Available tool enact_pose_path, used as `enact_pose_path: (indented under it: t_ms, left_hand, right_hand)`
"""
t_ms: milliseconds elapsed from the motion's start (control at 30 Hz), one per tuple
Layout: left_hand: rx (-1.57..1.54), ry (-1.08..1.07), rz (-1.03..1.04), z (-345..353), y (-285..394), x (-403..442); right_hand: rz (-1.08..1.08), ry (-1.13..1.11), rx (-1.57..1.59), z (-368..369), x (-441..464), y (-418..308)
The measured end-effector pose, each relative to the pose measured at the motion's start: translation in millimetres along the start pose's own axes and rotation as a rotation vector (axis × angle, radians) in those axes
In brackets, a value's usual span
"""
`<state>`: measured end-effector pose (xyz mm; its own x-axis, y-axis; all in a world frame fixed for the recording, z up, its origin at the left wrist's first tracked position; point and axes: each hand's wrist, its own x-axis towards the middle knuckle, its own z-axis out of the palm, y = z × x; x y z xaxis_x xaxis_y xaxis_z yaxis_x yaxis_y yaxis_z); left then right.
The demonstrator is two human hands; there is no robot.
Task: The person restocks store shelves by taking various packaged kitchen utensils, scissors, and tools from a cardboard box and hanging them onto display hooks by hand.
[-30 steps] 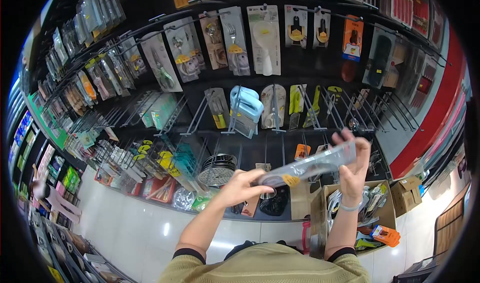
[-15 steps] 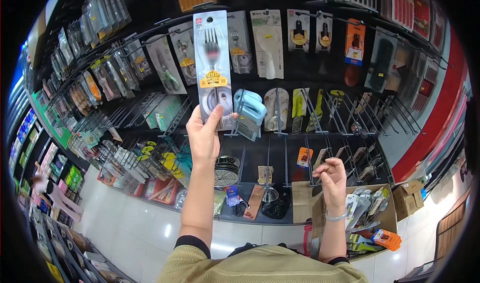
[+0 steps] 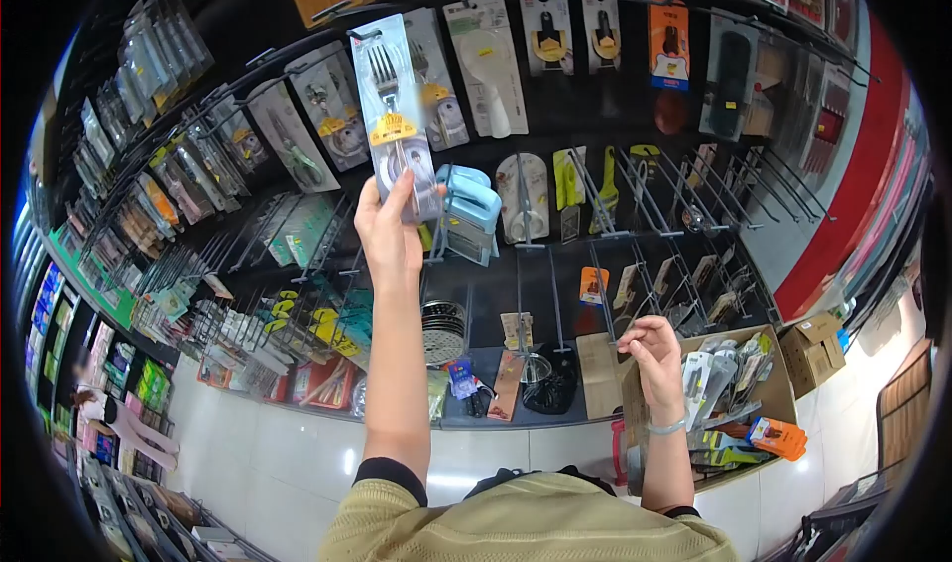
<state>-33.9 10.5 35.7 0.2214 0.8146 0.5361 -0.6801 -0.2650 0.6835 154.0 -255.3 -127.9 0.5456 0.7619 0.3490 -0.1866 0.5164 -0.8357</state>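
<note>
My left hand [image 3: 388, 215] grips the lower end of a long blister card that holds a metal fork [image 3: 385, 78], the thumb across its front. The pack is upright, tilted slightly left, with a yellow label at its middle. Its top hole is at the front end of a wall hook; I cannot tell whether the hook passes through it. Similar cutlery packs [image 3: 434, 81] hang just behind. Lower down on the right, my right hand [image 3: 652, 352] is raised with loosely curled fingers, the thumb apart, and nothing visible in it. It is nearest an open cardboard box [image 3: 783, 364].
Several metal hooks [image 3: 645, 200] jut out from the black display wall. A light-blue packaged item [image 3: 470, 205] hangs beside my left hand. Packaged utensils [image 3: 729, 383] fill the cardboard box, with an orange pack [image 3: 776, 437] at its edge. A person [image 3: 119, 425] is far left.
My left hand has carried the fork pack up toward the hooks, tilting its top to the left. The view has shifted slightly to the right. My right hand keeps much the same pose.
</note>
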Motion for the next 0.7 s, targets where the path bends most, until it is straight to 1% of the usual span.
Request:
enact_pose_path:
  t_ms: [67,167,300,367,400,433,467,500,533,567,600,633,667,700]
  left_hand:
    - [-0.025,0.031,0.0,2.5,-15.6,17.4]
    - [0.029,0.091,-0.072,1.1,-36.2,44.4]
    - [0.004,0.084,-0.084,-3.6,-57.8,73.9]
    - [-0.044,0.011,-0.091,-19.6,-73.6,89.6]
    - [-0.145,-0.085,-0.166,-25.9,-74.9,90.4]
    - [-0.208,-0.052,-0.211,-25.0,-76.3,91.3]
    - [-0.357,-0.102,-0.331,-36.0,-81.2,97.1]
    - [-0.429,-0.078,-0.394,-52.6,-92.1,114.0]
    - [-0.511,-0.091,-0.508,-74.0,-98.3,129.4]
    - [-0.48,0.019,-0.604,-81.3,-98.7,138.2]
    - [-0.512,0.015,-0.725,-96.9,-102.6,153.1]
    - [-0.645,0.054,-0.781,-95.2,-98.2,145.3]
    - [-0.652,0.091,-0.78,-90.9,-93.3,136.3]
    - [-0.695,0.124,-0.785,-84.6,-89.6,124.6]
  right_hand:
    - [0.006,0.018,-0.006,-5.0,-5.0,0.0]
    - [0.008,0.071,-0.01,-13.5,-12.6,0.1]
    - [0.043,0.122,-0.081,-33.6,-27.6,12.6]
    - [0.094,0.186,-0.162,-45.5,-38.3,13.5]
    - [0.128,0.191,-0.199,-54.0,-47.2,14.1]
    - [0.163,0.202,-0.229,-63.9,-53.2,18.9]
    - [0.171,0.217,-0.264,-78.4,-60.7,25.9]
    - [0.185,0.231,-0.301,-94.2,-71.9,35.0]
    - [0.213,0.275,-0.324,-107.7,-84.5,49.4]
    - [0.239,0.306,-0.349,-123.2,-96.8,62.9]
    - [0.303,0.362,-0.345,-139.2,-110.3,74.7]
    - [0.361,0.401,-0.338,-154.5,-122.8,82.0]
    - [0.382,0.459,-0.348,-164.2,-133.8,86.2]
    - [0.412,0.569,-0.346,-171.6,-144.6,84.0]
